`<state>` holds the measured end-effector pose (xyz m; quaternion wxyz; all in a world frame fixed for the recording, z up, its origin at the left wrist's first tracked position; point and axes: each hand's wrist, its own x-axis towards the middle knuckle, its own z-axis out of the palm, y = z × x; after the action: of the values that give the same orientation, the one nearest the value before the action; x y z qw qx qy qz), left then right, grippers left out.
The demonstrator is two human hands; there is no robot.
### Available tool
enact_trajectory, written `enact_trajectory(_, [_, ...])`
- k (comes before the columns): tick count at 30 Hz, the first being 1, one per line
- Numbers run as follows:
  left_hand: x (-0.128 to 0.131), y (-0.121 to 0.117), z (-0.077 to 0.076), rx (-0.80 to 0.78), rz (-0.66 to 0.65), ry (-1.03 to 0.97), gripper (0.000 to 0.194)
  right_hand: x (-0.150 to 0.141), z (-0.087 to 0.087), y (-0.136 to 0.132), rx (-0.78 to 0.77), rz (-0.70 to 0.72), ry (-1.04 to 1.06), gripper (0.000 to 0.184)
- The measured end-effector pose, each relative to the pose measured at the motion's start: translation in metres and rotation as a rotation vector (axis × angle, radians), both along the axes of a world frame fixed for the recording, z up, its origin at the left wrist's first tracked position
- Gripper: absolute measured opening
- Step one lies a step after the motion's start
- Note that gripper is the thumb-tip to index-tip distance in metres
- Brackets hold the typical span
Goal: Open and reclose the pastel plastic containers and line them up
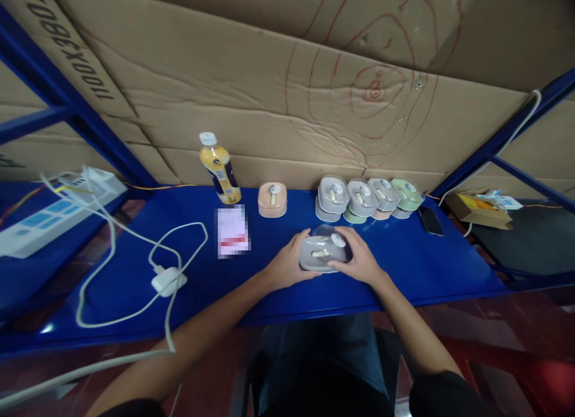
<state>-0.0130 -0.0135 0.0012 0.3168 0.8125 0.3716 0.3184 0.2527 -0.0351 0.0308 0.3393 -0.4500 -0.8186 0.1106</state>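
A grey rounded plastic box (320,253) with a clear lid rests on the blue shelf (404,267) in front of me. My left hand (287,262) grips its left end with curled fingers. My right hand (357,258) wraps over its right side, fingers closed on the lid. A peach box (272,199) of the same kind stands alone behind it. To the right, several more boxes (368,198) in grey, green and peach are stacked in a row against the cardboard wall.
A yellow drink bottle (219,168) stands at the back left beside a white-and-red card (232,231). A white charger with looping cable (167,279) lies left, near a white power strip (58,207). A black phone (430,220) and a cardboard box (480,208) sit at the right.
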Motion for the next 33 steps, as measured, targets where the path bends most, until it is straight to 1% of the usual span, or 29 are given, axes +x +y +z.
enact_trajectory(1, [-0.001, 0.000, 0.001, 0.023, -0.015, 0.026, 0.100, 0.008, -0.001, 0.000, 0.001, -0.058, 0.023, 0.085])
enact_trajectory(4, [0.000, -0.002, 0.004, 0.095, -0.070, 0.101, 0.057, 0.037, -0.009, -0.003, -0.011, -0.216, 0.054, 0.077])
enact_trajectory(5, [0.001, -0.002, 0.004, 0.110, -0.079, 0.116, 0.048, 0.046, -0.012, -0.005, -0.021, -0.253, 0.059, 0.076])
enact_trajectory(6, [0.002, -0.003, 0.005, 0.118, -0.082, 0.123, 0.044, 0.054, -0.015, -0.006, -0.032, -0.281, 0.064, 0.075])
enact_trajectory(8, [0.004, -0.004, 0.007, 0.117, -0.091, 0.114, 0.043, 0.065, -0.021, -0.007, -0.053, -0.323, 0.082, 0.074])
enact_trajectory(11, [0.002, -0.001, 0.010, 0.123, -0.059, 0.066, 0.041, 0.071, -0.025, -0.008, -0.064, -0.365, 0.114, 0.074])
enact_trajectory(12, [-0.001, 0.002, 0.010, 0.135, -0.017, 0.047, 0.039, 0.071, -0.025, -0.008, -0.061, -0.372, 0.115, 0.074])
enact_trajectory(16, [-0.015, 0.019, 0.006, 0.182, 0.220, 0.021, 0.034, 0.069, -0.025, -0.007, -0.039, -0.387, 0.057, 0.076])
enact_trajectory(18, [-0.020, 0.027, 0.002, 0.173, 0.284, 0.044, 0.032, 0.070, -0.027, -0.006, -0.026, -0.390, 0.006, 0.081])
enact_trajectory(20, [-0.021, 0.031, -0.001, 0.159, 0.304, 0.075, 0.030, 0.071, -0.030, -0.006, -0.017, -0.380, -0.039, 0.084])
enact_trajectory(23, [-0.018, 0.030, -0.001, 0.151, 0.318, 0.069, 0.033, 0.071, -0.032, -0.005, -0.010, -0.375, -0.041, 0.084])
enact_trajectory(25, [-0.016, 0.025, 0.003, 0.154, 0.292, 0.024, 0.037, 0.068, -0.028, -0.006, 0.002, -0.399, 0.024, 0.083])
enact_trajectory(26, [-0.014, 0.021, 0.005, 0.158, 0.255, 0.001, 0.040, 0.066, -0.024, -0.007, 0.015, -0.411, 0.071, 0.082])
enact_trajectory(28, [-0.011, 0.014, 0.011, 0.154, 0.134, -0.026, 0.049, 0.060, -0.014, -0.010, 0.053, -0.402, 0.155, 0.079])
enact_trajectory(29, [-0.009, 0.011, 0.012, 0.143, 0.066, -0.032, 0.056, 0.056, -0.009, -0.012, 0.071, -0.368, 0.177, 0.080])
enact_trajectory(31, [-0.003, 0.006, 0.012, 0.103, -0.050, -0.031, 0.071, 0.045, 0.002, -0.016, 0.082, -0.248, 0.171, 0.083])
enact_trajectory(33, [0.002, 0.004, 0.009, 0.048, -0.107, -0.021, 0.090, 0.031, 0.009, -0.019, 0.046, -0.104, 0.123, 0.088])
